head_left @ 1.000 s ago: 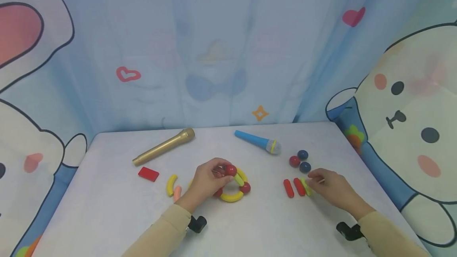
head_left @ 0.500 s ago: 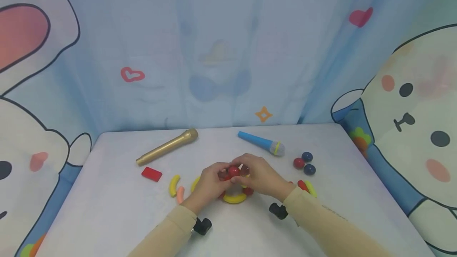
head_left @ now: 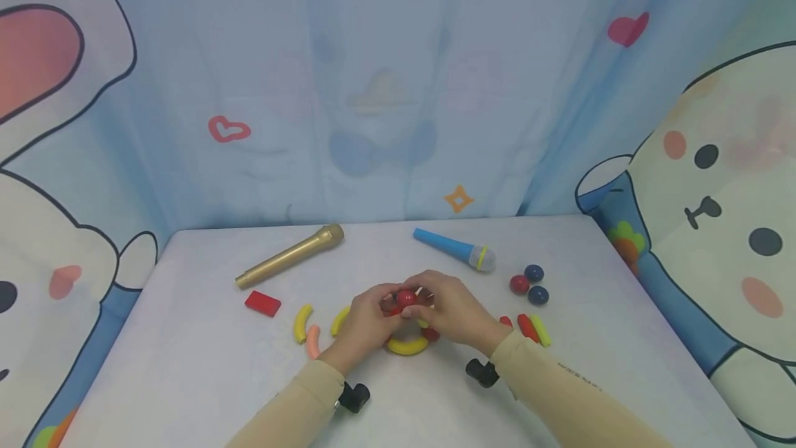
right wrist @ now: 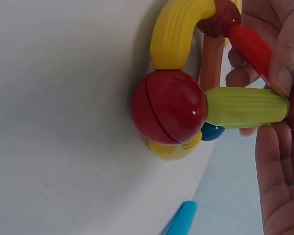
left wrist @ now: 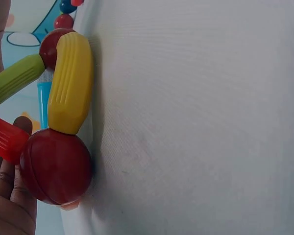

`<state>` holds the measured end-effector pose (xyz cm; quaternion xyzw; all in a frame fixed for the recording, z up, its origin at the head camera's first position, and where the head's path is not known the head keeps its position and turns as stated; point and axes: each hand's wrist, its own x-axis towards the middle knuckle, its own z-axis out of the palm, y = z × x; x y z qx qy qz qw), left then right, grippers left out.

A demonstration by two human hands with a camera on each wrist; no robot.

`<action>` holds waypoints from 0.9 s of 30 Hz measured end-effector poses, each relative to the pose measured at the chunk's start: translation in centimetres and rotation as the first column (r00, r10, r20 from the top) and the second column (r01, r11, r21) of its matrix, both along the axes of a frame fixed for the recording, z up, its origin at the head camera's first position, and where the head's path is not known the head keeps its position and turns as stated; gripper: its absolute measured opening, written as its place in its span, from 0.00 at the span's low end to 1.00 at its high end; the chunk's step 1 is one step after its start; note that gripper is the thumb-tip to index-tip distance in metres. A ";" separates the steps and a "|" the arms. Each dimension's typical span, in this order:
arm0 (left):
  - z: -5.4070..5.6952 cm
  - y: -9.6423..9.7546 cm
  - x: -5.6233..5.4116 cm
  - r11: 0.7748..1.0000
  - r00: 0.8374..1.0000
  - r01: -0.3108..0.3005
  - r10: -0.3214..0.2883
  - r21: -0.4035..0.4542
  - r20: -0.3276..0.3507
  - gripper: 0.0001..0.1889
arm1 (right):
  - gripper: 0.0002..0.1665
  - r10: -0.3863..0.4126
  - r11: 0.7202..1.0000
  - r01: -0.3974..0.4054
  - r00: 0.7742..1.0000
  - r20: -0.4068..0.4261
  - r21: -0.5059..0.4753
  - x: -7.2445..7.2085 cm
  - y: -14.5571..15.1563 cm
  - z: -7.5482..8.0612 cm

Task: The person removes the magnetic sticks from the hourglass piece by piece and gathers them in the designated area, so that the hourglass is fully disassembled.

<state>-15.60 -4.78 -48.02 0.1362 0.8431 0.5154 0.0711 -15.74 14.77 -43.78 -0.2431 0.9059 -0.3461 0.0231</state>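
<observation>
Both hands work on a toy frame of magnetic rods and balls at the middle of the table. My left hand (head_left: pixel 367 320) holds the red rod (left wrist: pixel 5 139) of the frame, fingers behind it. My right hand (head_left: pixel 454 306) pinches the upper end of the green rod (right wrist: pixel 245 106), right at the top red ball (head_left: pixel 406 298). Below, a larger red ball (right wrist: pixel 169 107) joins the green rod to a curved yellow rod (head_left: pixel 407 346) at table level. The hands cover much of the frame's upper part in the head view.
Left of the frame lie a red block (head_left: pixel 263 303), a yellow curved rod (head_left: pixel 301 323) and a pink curved rod (head_left: pixel 313 342). To the right are loose balls (head_left: pixel 537 295), red rods (head_left: pixel 528 328) and a green rod (head_left: pixel 540 330). Behind stand out a gold microphone (head_left: pixel 289 256) and a blue microphone (head_left: pixel 454 247).
My right hand has come left from beside the loose green rod to the frame, where it meets the left hand. The loose green rod stays on the table. Little differs since half a second ago.
</observation>
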 end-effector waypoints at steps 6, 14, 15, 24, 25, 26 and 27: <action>-0.1 0.0 0.1 1.000 1.000 -0.011 0.011 -0.014 -0.018 0.27 | 0.30 0.012 1.000 -0.012 1.000 0.003 0.004 0.0 0.1 -0.2; -0.5 0.0 0.1 1.000 0.999 -0.021 0.020 -0.016 -0.043 0.26 | 0.29 0.035 0.999 -0.035 0.999 -0.025 -0.009 0.0 0.1 -0.3; -0.5 0.0 0.1 1.000 0.999 -0.021 0.020 -0.015 -0.044 0.26 | 0.29 0.031 0.999 -0.031 0.999 -0.029 -0.010 0.1 0.1 -0.4; -0.8 -0.1 0.1 0.999 0.998 -0.036 0.036 -0.008 -0.051 0.26 | 0.29 0.011 1.000 -0.012 0.999 -0.050 -0.023 0.1 0.0 -1.1; -0.8 -0.1 0.1 0.999 0.998 -0.038 0.038 -0.006 -0.050 0.26 | 0.29 0.013 1.000 -0.014 0.999 -0.051 -0.027 0.1 0.0 -1.2; -0.8 -0.2 0.1 0.999 0.998 -0.040 0.040 -0.001 -0.051 0.26 | 0.29 0.014 0.999 -0.016 0.999 -0.050 -0.031 0.1 0.0 -1.3; -0.9 -0.2 0.1 0.999 0.998 -0.041 0.041 0.003 -0.051 0.26 | 0.29 0.016 0.999 -0.018 0.999 -0.050 -0.039 0.0 0.0 -1.4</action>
